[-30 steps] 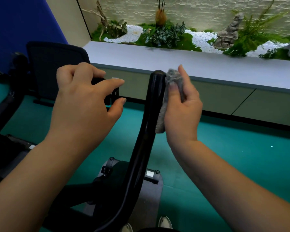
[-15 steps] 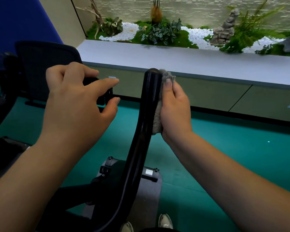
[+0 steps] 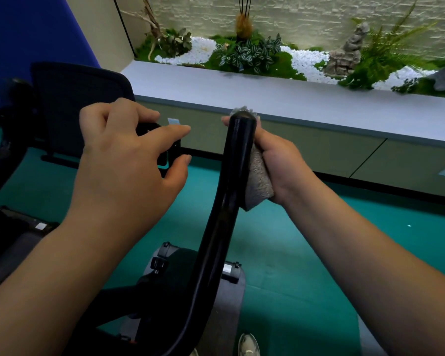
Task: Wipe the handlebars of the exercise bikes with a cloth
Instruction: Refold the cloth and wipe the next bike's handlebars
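Observation:
A glossy black handlebar (image 3: 222, 201) of the exercise bike curves up through the middle of the view, its rounded tip near the grey ledge. My right hand (image 3: 280, 160) wraps a grey cloth (image 3: 257, 181) around the bar's upper end; a fingertip shows past the bar's left side and cloth fringe pokes out above the tip. My left hand (image 3: 123, 160) curls around a black part of the bike (image 3: 165, 150) to the left, mostly hidden behind the hand.
A dark mesh chair back (image 3: 80, 104) stands at the left. A long grey ledge (image 3: 319, 104) with a planted rock garden runs across the back. The bike's grey base (image 3: 226, 304) and my shoe (image 3: 248, 345) sit on teal carpet below.
My right hand went from pressing the cloth flat against the bar's right side to wrapping it round the top end. The left hand stayed in place.

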Available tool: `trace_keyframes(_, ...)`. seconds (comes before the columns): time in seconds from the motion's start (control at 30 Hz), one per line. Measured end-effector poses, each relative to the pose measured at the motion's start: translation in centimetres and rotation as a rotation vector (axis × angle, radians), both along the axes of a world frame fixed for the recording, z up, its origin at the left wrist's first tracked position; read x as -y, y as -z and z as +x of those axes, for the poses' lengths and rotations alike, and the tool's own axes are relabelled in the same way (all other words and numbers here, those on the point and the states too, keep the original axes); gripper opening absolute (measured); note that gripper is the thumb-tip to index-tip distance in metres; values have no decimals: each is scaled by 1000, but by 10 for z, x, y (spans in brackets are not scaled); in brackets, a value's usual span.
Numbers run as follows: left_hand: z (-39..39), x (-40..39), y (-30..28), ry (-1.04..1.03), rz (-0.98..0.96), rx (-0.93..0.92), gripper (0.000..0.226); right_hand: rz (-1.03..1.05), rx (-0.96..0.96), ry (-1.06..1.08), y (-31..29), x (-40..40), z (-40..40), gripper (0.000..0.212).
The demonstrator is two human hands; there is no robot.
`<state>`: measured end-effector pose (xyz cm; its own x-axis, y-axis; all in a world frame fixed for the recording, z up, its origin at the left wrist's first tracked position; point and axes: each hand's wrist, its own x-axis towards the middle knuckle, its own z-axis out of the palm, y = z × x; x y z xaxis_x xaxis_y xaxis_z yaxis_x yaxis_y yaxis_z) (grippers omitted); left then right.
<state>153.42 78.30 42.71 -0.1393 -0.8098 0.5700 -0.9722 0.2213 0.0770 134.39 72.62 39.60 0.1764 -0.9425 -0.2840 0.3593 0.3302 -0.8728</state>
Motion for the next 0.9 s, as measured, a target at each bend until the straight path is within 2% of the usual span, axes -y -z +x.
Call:
trace_keyframes(0.1, 0, 1, -1, 0, 5, -7, 36, -102, -58, -80, -8, 19, -7, 30)
trace_keyframes(0.2, -1, 1, -2, -1, 23, -22, 39, -308, -239, -213, -29, 40, -14, 29)
trace_keyframes(0.27, -1, 0, -1, 9, 33, -35, 40, -443, -478, -340, -44, 46, -18, 28)
trace_keyframes(0.37, -1, 1, 1, 20, 37, -55, 38, -702, -942, -440, -61, 46, -24, 26)
trace_keyframes(0.43, 0, 1, 2, 22, 52, -65, 38, -880, -1056, -422, -64, 37, -23, 19)
trace_keyframes(0.53, 0, 2, 3, 27, 60, -67, 39, -1074, -1067, -333, -55, 19, -20, 16)
trace_keyframes(0.6, 2, 3, 4, 30, 56, -66, 38, -1178, -1188, -223, -43, 11, -19, 21)
trace_keyframes(0.7, 2, 3, 5, 33, 45, -70, 37, -1200, -1211, -78, -38, 10, -12, 25)
trace_keyframes(0.77, 1, 3, 6, 28, 48, -75, 38, -1084, -1212, -25, -46, 21, -4, 20)
trace_keyframes(0.83, 2, 3, 6, 34, 46, -73, 38, -952, -1325, -75, -59, 37, 0, 17)
trace_keyframes(0.9, 2, 3, 7, 43, 40, -73, 38, -904, -1411, -232, -68, 43, 0, 18)
